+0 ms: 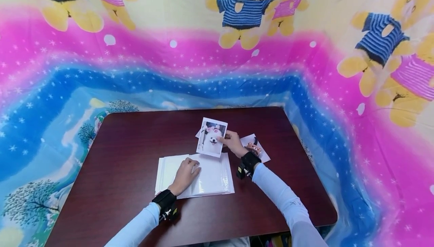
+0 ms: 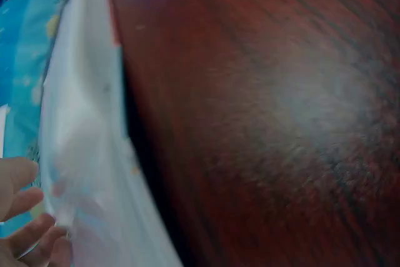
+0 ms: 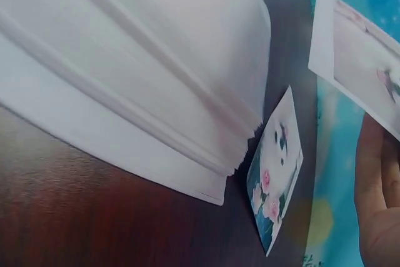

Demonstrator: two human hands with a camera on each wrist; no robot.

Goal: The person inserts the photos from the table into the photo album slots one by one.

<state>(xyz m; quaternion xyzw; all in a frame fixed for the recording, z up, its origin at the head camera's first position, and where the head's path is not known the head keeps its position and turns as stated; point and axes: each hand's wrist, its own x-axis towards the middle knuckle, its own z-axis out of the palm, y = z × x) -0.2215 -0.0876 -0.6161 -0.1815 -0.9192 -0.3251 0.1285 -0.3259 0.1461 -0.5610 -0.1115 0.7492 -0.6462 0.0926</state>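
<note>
In the head view my right hand (image 1: 234, 142) pinches a white-bordered photo (image 1: 211, 147) of a fluffy white dog by its right edge. The photo is held up over the far edge of an open photo album (image 1: 211, 181) with clear-sleeved white pages. My left hand (image 1: 185, 173) rests on the album near its middle fold, fingers loosely bent. In the left wrist view its fingertips (image 2: 42, 232) touch the glossy sleeve (image 2: 94, 154). From the right wrist, the photo (image 3: 356, 54) appears above the fingers, beside the album pages (image 3: 156, 73).
A photo with a brown bear (image 1: 260, 153) lies on the table to the right, partly behind the right wrist. Another photo (image 3: 275, 176) with pink roses lies just past the album, mostly hidden in the head view. A patterned cloth (image 1: 190, 55) hangs around the dark table (image 1: 129, 145).
</note>
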